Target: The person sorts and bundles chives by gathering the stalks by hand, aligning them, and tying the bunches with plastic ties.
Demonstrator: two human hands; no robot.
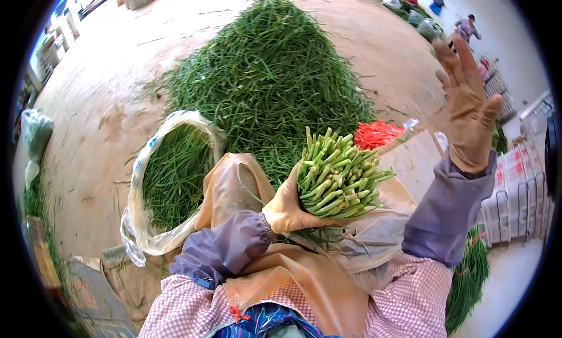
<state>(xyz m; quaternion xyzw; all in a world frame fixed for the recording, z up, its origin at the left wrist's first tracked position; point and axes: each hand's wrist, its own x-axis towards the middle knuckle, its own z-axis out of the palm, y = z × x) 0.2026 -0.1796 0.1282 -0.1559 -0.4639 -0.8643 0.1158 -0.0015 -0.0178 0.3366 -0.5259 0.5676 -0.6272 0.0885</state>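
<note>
At near centre, head view: your left hand [288,206] is clamped around a bunch of green stems [342,177], ends facing you. Your right hand [471,112] is raised at right, fingers apart, holding nothing. Judged progress: this bunch is gathered, no tie visible; the large loose pile [263,74] on the floor [175,30] beyond remains unbunched. Red strips [376,136] lie to its right.

A produce-handling workshop, shown by the heap of greens [266,74] on the floor [88,156].
</note>
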